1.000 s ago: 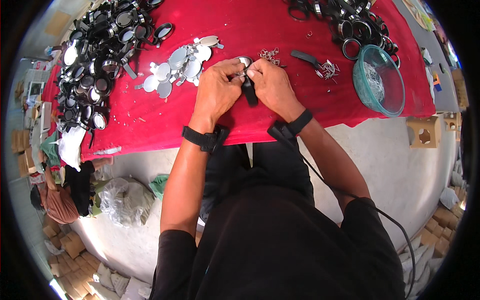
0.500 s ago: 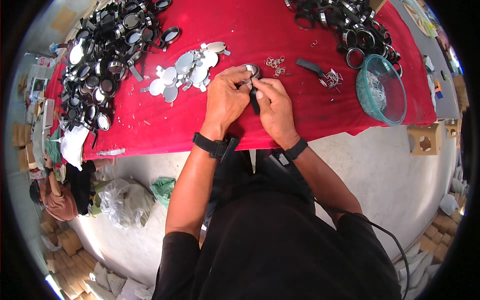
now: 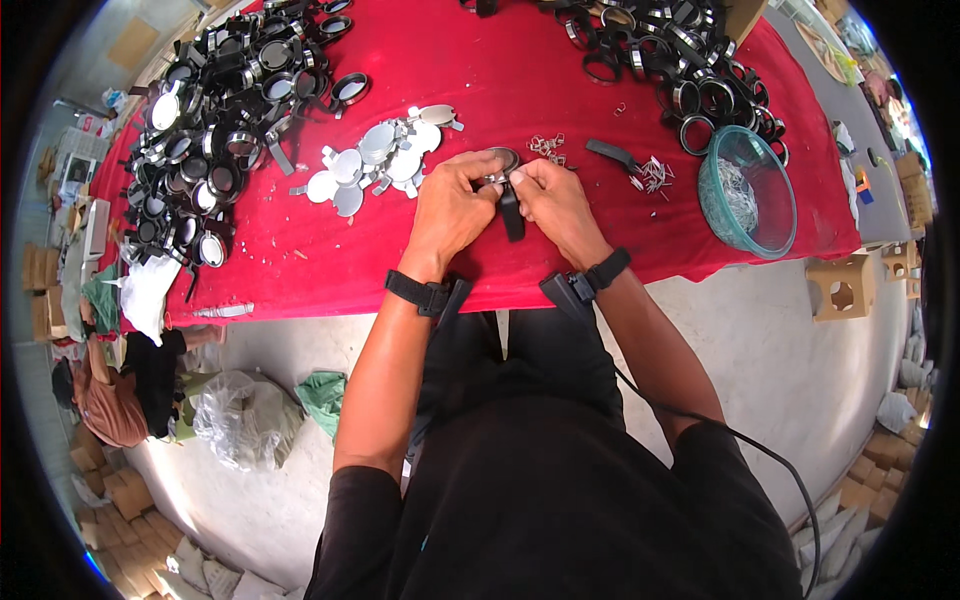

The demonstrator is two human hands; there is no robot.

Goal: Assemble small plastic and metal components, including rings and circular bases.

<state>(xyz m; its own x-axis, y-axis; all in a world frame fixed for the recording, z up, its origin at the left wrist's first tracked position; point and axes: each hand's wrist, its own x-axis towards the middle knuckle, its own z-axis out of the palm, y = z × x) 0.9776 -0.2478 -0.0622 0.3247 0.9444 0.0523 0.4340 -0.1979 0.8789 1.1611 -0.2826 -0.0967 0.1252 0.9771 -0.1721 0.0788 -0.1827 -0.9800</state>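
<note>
Between my hands is a round, metal-rimmed piece with a black handle [image 3: 512, 218], its handle pointing toward me. My left hand [image 3: 452, 208] is closed around the rim from the left. My right hand [image 3: 562, 210] pinches where rim and handle meet; whether a small part is also in those fingertips is hidden. Just beyond my right hand lie small metal clips [image 3: 547, 150]. Right of them are a loose black handle [image 3: 612, 153] and a scatter of thin metal pins [image 3: 655, 176]. Flat silver discs with tabs [image 3: 376, 145] are heaped left of my left hand.
Black-handled rings pile up at the far left [image 3: 190, 175] and far right [image 3: 690, 70] of the red-covered table [image 3: 330, 260]. A teal clear bowl [image 3: 780, 225] of pins stands near the right edge. Another person [image 3: 112, 400] is at the lower left, by a plastic bag [image 3: 245, 420].
My right hand's fingers have drawn slightly back along the piece, and more of the black handle shows below. My left hand keeps its grip. The view has shifted a little.
</note>
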